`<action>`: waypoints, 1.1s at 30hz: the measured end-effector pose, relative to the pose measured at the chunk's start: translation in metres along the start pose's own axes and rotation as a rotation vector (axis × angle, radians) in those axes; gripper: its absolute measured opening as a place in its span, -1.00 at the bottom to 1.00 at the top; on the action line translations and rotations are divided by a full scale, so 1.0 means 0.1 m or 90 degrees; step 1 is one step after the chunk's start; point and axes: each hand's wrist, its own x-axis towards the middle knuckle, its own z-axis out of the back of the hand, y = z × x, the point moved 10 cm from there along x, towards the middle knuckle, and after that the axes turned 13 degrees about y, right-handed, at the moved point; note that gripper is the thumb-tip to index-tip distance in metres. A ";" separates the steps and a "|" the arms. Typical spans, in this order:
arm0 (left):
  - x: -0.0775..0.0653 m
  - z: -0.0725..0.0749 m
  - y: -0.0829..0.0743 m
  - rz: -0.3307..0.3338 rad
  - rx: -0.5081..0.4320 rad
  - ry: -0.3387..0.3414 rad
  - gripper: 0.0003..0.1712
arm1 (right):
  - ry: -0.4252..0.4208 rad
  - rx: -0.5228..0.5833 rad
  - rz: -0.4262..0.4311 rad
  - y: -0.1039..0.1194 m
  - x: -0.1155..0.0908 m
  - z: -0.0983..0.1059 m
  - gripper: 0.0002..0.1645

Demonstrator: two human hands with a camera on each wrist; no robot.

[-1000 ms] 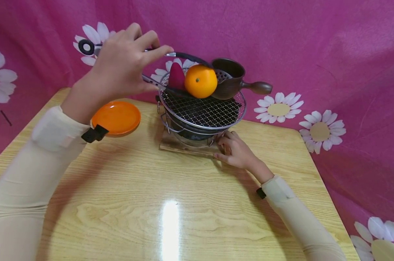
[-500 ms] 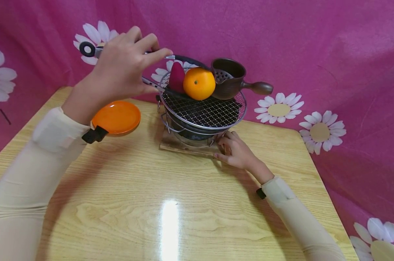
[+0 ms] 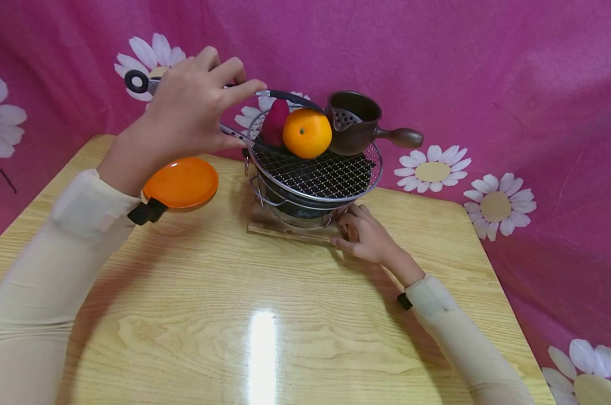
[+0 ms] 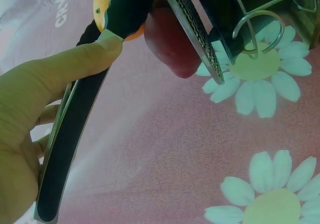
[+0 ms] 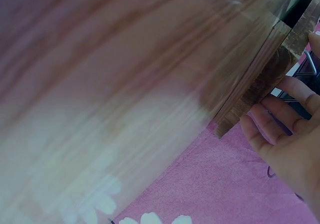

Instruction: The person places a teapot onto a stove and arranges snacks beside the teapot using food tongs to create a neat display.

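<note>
My left hand (image 3: 191, 107) holds black-and-metal tongs (image 3: 292, 98), thumb on one arm and fingers on the other. Between their tips is an orange (image 3: 307, 134), over the round wire mesh of a tabletop grill (image 3: 335, 174). A dark red, pointed fruit or vegetable (image 3: 275, 126) stands behind it on the mesh's left side; the left wrist view shows this red piece (image 4: 172, 42) beside the mesh rim. A dark brown side-handled pot (image 3: 353, 138) sits at the mesh's right. Down at the grill's wooden base board (image 3: 290, 230), my right hand (image 3: 366, 233) grips the front right corner.
An orange dish (image 3: 184, 183) lies left of the grill, partly behind my left wrist. The wood-grain table (image 3: 209, 315) extends toward me. A pink cloth with white flowers (image 3: 462, 73) hangs close behind the grill.
The tongs and orange have moved slightly down and left toward the mesh. The red piece has shifted and tipped a little. My right hand stays at the board.
</note>
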 end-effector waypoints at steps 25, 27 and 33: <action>-0.02 -0.04 0.02 0.005 -0.013 0.006 -0.03 | -0.001 0.000 -0.002 -0.01 -0.02 0.00 -0.68; -0.02 -0.05 0.02 0.008 -0.013 0.008 -0.03 | -0.003 -0.002 0.000 0.00 -0.02 0.01 -0.68; -0.02 -0.05 0.04 0.010 -0.016 0.006 -0.03 | -0.007 -0.006 0.004 0.01 -0.03 0.02 -0.69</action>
